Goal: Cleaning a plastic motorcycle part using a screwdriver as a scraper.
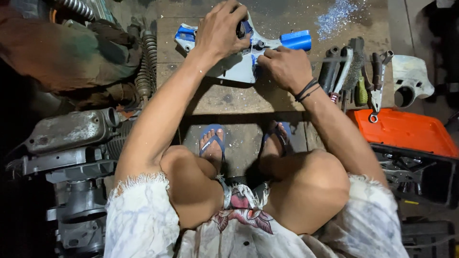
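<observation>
Far left: grimy engine block (71,131) and coil spring (146,67) on the floor. Centre: grey-and-blue machine housing (239,64) lies flat on the wooden table (229,98). Left hand (220,31), fingers clenched over the housing's upper part, pins it down. Right hand (287,67), fingers pinched at a small fitting by the blue handle. Judged: mid-disassembly or fitting; next calls for steady hold, fine finger work. Right: pliers and brush (356,71), orange case (406,131).
</observation>
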